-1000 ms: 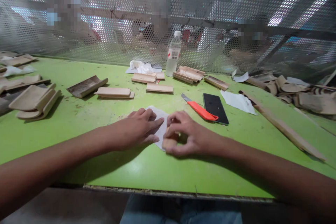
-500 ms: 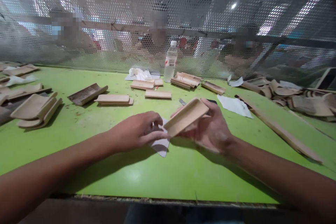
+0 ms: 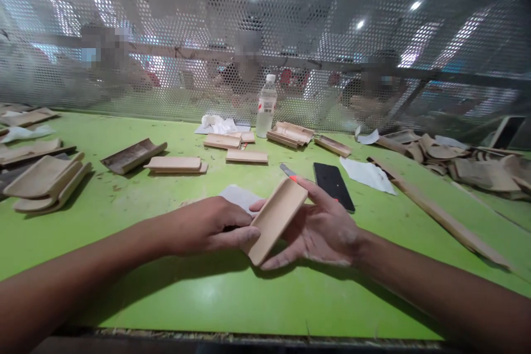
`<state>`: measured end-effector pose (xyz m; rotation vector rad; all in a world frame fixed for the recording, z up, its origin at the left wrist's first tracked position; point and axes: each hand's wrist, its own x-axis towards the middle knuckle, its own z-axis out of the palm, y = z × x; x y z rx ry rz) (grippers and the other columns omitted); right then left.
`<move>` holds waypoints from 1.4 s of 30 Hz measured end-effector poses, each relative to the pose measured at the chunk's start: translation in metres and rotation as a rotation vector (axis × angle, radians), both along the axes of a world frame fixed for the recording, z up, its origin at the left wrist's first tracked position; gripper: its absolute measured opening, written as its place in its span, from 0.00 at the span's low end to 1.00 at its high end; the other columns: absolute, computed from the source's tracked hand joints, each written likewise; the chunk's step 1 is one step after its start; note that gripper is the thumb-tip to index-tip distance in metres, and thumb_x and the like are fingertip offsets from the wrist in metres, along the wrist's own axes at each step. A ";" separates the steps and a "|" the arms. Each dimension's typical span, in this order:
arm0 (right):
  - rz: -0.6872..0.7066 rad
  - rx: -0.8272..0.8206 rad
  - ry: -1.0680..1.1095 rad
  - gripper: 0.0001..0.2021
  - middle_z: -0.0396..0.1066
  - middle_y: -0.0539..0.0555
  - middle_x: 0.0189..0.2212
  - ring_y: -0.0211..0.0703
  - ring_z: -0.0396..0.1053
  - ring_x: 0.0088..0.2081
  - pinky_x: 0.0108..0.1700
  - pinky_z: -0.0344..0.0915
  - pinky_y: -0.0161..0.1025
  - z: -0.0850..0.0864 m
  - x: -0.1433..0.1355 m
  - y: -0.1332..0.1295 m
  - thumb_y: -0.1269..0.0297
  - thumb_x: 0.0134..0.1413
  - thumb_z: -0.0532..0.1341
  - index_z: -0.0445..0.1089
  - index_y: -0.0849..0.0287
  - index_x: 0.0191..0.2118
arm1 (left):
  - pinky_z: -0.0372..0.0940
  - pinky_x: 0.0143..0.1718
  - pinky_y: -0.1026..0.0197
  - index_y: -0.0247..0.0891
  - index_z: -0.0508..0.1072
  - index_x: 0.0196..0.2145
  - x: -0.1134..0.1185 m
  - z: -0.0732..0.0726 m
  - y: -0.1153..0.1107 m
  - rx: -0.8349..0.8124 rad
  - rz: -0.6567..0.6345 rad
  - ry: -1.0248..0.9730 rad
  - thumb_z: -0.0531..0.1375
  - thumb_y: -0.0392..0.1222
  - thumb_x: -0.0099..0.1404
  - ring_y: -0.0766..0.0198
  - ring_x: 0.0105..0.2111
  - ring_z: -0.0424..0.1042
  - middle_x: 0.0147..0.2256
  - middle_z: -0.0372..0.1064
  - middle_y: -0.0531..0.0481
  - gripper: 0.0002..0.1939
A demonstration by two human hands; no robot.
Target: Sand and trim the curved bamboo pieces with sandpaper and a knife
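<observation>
A smooth, curved wooden piece (image 3: 279,222) is held tilted above the green table (image 3: 199,298). My right hand (image 3: 326,229) supports it from behind and from the right, fingers round its edges. My left hand (image 3: 215,227) grips its left edge, thumb in front, the other fingers partly hidden behind. A white sheet (image 3: 240,197) lies beyond my left hand. Just past the top end of the piece is a grey blade with an orange part (image 3: 287,170). A black phone (image 3: 333,185) rests beyond my right hand.
Curved wooden pieces (image 3: 45,180) are stacked at the left, with more (image 3: 173,164) across the middle. A water bottle (image 3: 266,108) stands by the mesh screen (image 3: 199,66), people behind it. Scraps (image 3: 481,171) and a long strip (image 3: 440,210) lie at the right.
The wooden piece has come lower and turned steeper. My left hand has closed on its edge. My right hand has moved down, so the phone and the orange part now show.
</observation>
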<state>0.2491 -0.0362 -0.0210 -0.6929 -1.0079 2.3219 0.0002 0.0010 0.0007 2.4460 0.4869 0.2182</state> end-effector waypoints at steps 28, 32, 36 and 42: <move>0.125 0.304 -0.003 0.38 0.76 0.62 0.43 0.56 0.76 0.45 0.49 0.71 0.55 -0.005 -0.001 -0.005 0.27 0.53 0.54 0.71 0.59 0.52 | 0.57 0.29 0.62 0.38 0.69 0.28 0.001 0.001 -0.007 0.404 0.068 -0.149 0.48 0.46 0.79 0.65 0.24 0.63 0.24 0.66 0.52 0.23; -0.062 0.814 -0.411 0.35 0.71 0.63 0.52 0.58 0.71 0.52 0.55 0.67 0.56 0.004 0.016 0.006 0.34 0.53 0.62 0.67 0.56 0.57 | 0.66 0.49 0.57 0.37 0.71 0.52 -0.007 -0.001 0.008 0.275 0.283 -0.173 0.49 0.55 0.78 0.56 0.47 0.73 0.49 0.75 0.41 0.21; -0.226 1.344 -0.941 0.38 0.62 0.68 0.63 0.68 0.60 0.64 0.64 0.56 0.64 0.001 0.025 0.015 0.43 0.43 0.71 0.66 0.57 0.57 | 0.52 0.68 0.46 0.40 0.51 0.73 -0.014 -0.013 0.022 0.121 0.209 0.057 0.58 0.57 0.73 0.47 0.72 0.49 0.73 0.47 0.37 0.38; -0.047 1.463 -1.190 0.37 0.60 0.72 0.64 0.71 0.58 0.65 0.63 0.58 0.66 -0.013 0.011 0.013 0.42 0.42 0.70 0.69 0.60 0.55 | 0.42 0.71 0.41 0.38 0.54 0.72 -0.014 -0.029 0.027 0.126 0.132 0.257 0.56 0.61 0.73 0.44 0.73 0.44 0.73 0.44 0.37 0.39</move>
